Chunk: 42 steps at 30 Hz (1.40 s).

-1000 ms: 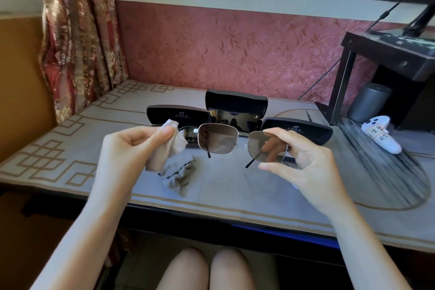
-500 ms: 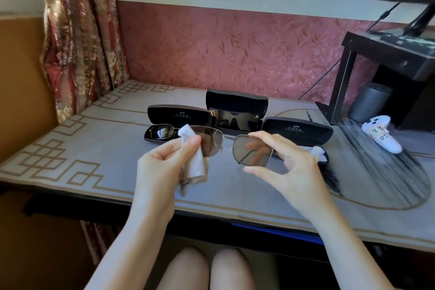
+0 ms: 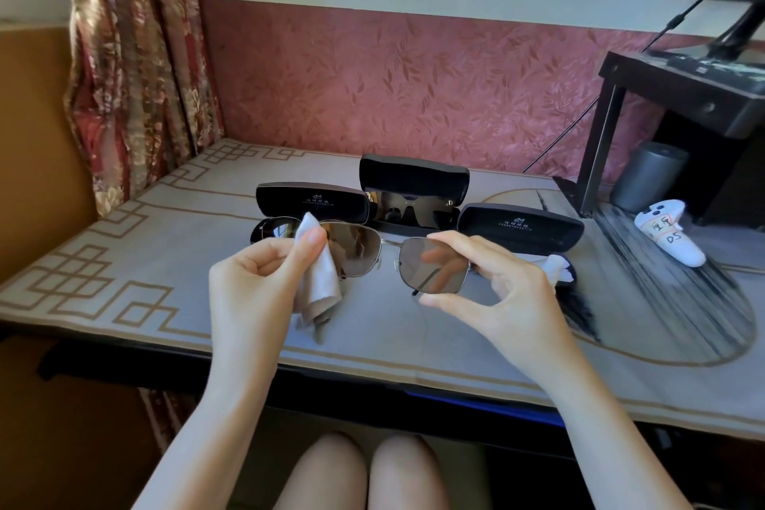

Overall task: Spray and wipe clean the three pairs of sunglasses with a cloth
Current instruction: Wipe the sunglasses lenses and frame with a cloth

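We hold the metal-framed sunglasses [image 3: 393, 261] up over the table [image 3: 124, 261], lenses facing us. Our right hand [image 3: 496, 294] pinches the rim of the right-side lens between thumb and fingers, and our left hand [image 3: 256, 290] grips the grey cloth [image 3: 318, 286] folded over the outer edge of the other lens. A second ago that cloth hung clear of the frame, off to the left — now it has closed in and wrapped the lens, and the glasses have come nearer to us. We judge the wiping of this pair has only just begun, with one lens under the cloth and the other bare.

Behind lie two closed cases, left [image 3: 310, 201] and right [image 3: 521, 228], and an open case [image 3: 414, 178] with a dark pair [image 3: 414, 207] inside. Another dark pair [image 3: 273, 228] sits on the table just behind our left hand. Those two pairs look untouched for now. A white-capped thing [image 3: 559, 265] lies past our right hand — possibly the spray, though we cannot tell.
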Motion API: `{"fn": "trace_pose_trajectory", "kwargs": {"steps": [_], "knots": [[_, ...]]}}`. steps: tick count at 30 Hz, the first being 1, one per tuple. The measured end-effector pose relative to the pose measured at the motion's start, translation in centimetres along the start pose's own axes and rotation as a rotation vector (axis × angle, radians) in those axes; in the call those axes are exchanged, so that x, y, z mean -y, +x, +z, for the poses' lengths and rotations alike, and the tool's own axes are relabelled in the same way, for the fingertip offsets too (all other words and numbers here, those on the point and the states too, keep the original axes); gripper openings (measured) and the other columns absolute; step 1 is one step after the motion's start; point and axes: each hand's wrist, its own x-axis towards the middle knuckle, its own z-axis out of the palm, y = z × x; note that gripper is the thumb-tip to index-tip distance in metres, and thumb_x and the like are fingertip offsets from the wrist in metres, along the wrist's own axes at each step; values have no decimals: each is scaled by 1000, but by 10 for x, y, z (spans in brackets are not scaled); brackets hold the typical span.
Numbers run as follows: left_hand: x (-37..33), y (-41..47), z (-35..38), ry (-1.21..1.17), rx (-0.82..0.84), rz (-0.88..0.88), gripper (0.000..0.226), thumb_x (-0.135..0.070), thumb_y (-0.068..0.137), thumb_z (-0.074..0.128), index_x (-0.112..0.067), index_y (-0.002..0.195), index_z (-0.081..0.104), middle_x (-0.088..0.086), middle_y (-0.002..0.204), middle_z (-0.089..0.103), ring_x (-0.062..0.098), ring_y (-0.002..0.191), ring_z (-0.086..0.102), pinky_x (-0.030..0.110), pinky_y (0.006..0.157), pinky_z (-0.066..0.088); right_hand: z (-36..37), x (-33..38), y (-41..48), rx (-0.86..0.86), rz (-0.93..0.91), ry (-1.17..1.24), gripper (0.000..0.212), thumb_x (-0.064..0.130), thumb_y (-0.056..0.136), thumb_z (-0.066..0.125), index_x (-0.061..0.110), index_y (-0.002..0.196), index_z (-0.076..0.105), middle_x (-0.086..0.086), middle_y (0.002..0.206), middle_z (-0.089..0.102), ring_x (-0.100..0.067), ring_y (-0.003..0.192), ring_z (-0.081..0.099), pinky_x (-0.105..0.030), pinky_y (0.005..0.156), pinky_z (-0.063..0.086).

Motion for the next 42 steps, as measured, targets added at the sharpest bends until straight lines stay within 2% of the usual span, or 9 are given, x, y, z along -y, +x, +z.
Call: {"fn": "trace_pose_trajectory", "kwargs": {"steps": [2,8,13,17,22,28,33,36,42], "knots": [[-1,3,-2,16,3,14,28,-29,82,72,-10,62,68,-8,44,54,1,43,43,8,47,38,-1,0,0,10,-11,63,52,22,76,82,35,122,61,14,102,68,-13,99,64,-29,107,32],[-3,2,-9,214,31,180,31,-34,85,69,-15,62,69,-3,51,63,0,49,48,13,54,38,0,-1,1,1,27,44,50,53,73,70,50,121,57,16,108,67,-16,108,63,-67,108,19],[-14,14,-17,344,-94,381,24,-35,86,69,-27,64,65,-21,58,62,-5,52,49,7,52,33,-6,0,2,-10,26,112,50,49,70,73,48,119,60,12,107,68,-18,102,65,-62,106,29],[-26,27,-9,388,12,425,19,-34,86,69,-37,68,67,-25,62,64,-6,58,56,8,59,38,-4,-1,1,28,26,89,52,50,72,72,49,121,58,13,110,68,-17,106,63,-64,109,23],[-32,29,-1,469,411,264,18,-35,83,68,-25,70,74,-10,62,69,-5,57,56,3,58,36,-5,-1,2,28,18,95,51,49,72,72,48,121,58,14,110,68,-17,109,62,-64,109,22],[-39,34,-5,451,578,123,13,-32,78,73,-24,70,76,-3,68,73,0,61,63,5,61,41,-7,-3,0,35,8,125,51,34,72,78,42,120,62,11,107,68,-18,103,63,-57,107,32],[-48,37,-8,441,645,16,14,-9,77,76,-22,80,78,-5,75,76,-1,70,69,4,64,46,-8,-5,1,52,25,92,52,58,69,71,52,119,58,15,113,67,-17,111,61,-65,107,23],[-51,37,-8,459,647,-20,19,-2,77,75,-20,82,77,-5,72,76,-3,62,66,1,55,41,-7,-4,1,63,30,61,55,76,67,63,55,117,56,17,115,66,-15,115,60,-71,105,17],[-49,34,-2,464,577,-24,9,-21,76,78,-23,68,76,-10,53,65,-4,46,48,7,48,34,-7,-5,1,68,13,60,53,76,68,61,56,117,56,17,113,66,-16,113,60,-73,103,17]]}}
